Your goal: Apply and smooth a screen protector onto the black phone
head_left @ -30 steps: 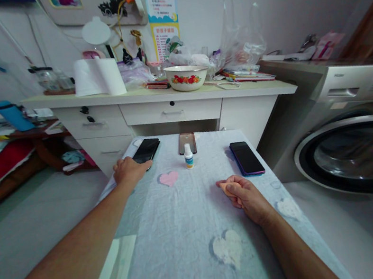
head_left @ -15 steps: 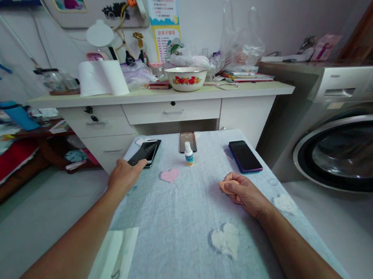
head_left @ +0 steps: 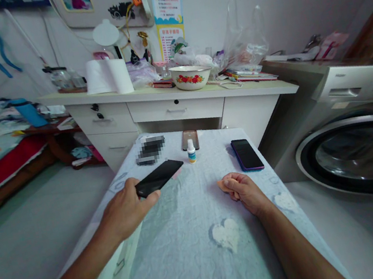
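My left hand [head_left: 128,206] grips a black smartphone [head_left: 160,177] by its near end, raised above the table with its dark screen up. Closed around a small, thin orange piece [head_left: 222,186], my right hand [head_left: 242,190] rests at the right of the table; whether that piece is cloth or something else I cannot make out. Between and beyond the hands stands a small white spray bottle [head_left: 191,152] with a blue and yellow label. Past my right hand, a second phone [head_left: 247,154] lies flat, its screen dark. A pixelated dark device [head_left: 150,150] lies at the far left.
A brownish phone case [head_left: 190,139] lies behind the bottle. The table has a pale blue cloth [head_left: 187,245] with hearts. Beyond it is a white desk [head_left: 177,110] bearing a flowered bowl [head_left: 191,77] and paper rolls [head_left: 108,77]. A washing machine [head_left: 348,96] stands at the right.
My left hand has lifted the phone off the far left of the table and brought it nearer and to the right. My right hand has hardly moved.
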`<state>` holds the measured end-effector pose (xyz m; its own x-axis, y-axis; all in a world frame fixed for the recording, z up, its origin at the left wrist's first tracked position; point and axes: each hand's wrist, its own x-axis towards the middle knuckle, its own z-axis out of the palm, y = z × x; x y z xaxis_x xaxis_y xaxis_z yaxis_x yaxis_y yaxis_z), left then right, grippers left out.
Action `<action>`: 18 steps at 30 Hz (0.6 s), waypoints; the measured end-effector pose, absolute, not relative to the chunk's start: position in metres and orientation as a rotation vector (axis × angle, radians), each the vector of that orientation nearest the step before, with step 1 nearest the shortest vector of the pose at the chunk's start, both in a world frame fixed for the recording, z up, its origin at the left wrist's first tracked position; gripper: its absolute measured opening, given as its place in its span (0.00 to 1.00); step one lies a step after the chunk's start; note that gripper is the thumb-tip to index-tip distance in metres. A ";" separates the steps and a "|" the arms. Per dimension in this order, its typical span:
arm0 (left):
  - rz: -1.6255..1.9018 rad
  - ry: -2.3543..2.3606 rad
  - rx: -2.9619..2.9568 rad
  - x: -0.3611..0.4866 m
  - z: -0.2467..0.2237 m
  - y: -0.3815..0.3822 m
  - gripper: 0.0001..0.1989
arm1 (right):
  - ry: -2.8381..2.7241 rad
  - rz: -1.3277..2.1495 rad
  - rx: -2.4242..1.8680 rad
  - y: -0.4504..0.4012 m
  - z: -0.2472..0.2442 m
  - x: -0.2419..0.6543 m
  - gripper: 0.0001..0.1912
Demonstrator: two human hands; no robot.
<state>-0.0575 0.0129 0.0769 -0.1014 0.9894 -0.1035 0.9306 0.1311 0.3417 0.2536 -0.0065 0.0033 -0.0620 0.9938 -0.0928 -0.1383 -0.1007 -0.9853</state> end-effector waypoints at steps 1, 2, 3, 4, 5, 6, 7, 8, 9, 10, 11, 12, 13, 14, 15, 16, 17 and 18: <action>0.278 2.085 1.899 -0.052 0.076 0.006 0.27 | -1.095 1.379 -1.147 -0.007 0.002 0.253 0.13; 0.273 2.056 1.935 -0.046 0.074 -0.001 0.26 | -1.093 1.370 -1.150 -0.007 0.001 0.253 0.13; 0.259 2.040 1.971 -0.039 0.072 -0.007 0.25 | -1.094 1.356 -1.155 -0.006 0.000 0.253 0.13; 0.250 2.020 2.021 -0.032 0.070 -0.012 0.25 | -1.094 1.340 -1.160 -0.006 -0.001 0.253 0.13; 0.250 1.995 2.075 -0.025 0.067 -0.017 0.24 | -1.093 1.324 -1.165 -0.006 -0.002 0.254 0.13; 0.270 1.962 2.139 -0.018 0.064 -0.020 0.22 | -1.091 1.311 -1.169 -0.006 -0.003 0.254 0.13; 0.271 1.953 2.186 -0.011 0.061 -0.024 0.22 | -1.089 1.300 -1.172 -0.006 -0.004 0.254 0.13; 0.283 1.953 2.227 -0.004 0.058 -0.026 0.23 | -1.088 1.289 -1.173 -0.006 -0.005 0.254 0.13; 0.283 1.952 2.256 0.003 0.054 -0.029 0.23 | -1.090 1.279 -1.175 -0.006 -0.005 0.253 0.13; 0.289 1.953 2.277 0.009 0.051 -0.031 0.22 | -1.096 1.267 -1.179 -0.006 -0.005 0.253 0.13; 0.301 1.960 2.291 0.014 0.047 -0.033 0.22 | -1.108 1.254 -1.185 -0.006 -0.004 0.252 0.14; 0.310 1.950 2.304 0.019 0.044 -0.035 0.23 | -1.124 1.240 -1.195 -0.006 -0.003 0.251 0.14; 0.310 1.946 2.311 0.023 0.041 -0.036 0.23 | -1.141 1.226 -1.207 -0.006 -0.003 0.250 0.15; 0.316 1.945 2.313 0.027 0.038 -0.038 0.24 | -1.159 1.212 -1.220 -0.006 -0.002 0.248 0.16; 0.321 1.947 2.315 0.030 0.036 -0.039 0.24 | -1.173 1.195 -1.233 -0.006 -0.002 0.247 0.17; 0.325 1.946 2.322 0.032 0.035 -0.041 0.24 | -1.186 1.170 -1.244 -0.006 -0.002 0.245 0.18; 0.317 1.942 2.323 0.034 0.034 -0.042 0.24 | -1.198 1.137 -1.253 -0.005 -0.003 0.244 0.19; 0.309 1.932 2.325 0.036 0.033 -0.044 0.25 | -1.215 1.097 -1.264 -0.005 -0.004 0.243 0.21</action>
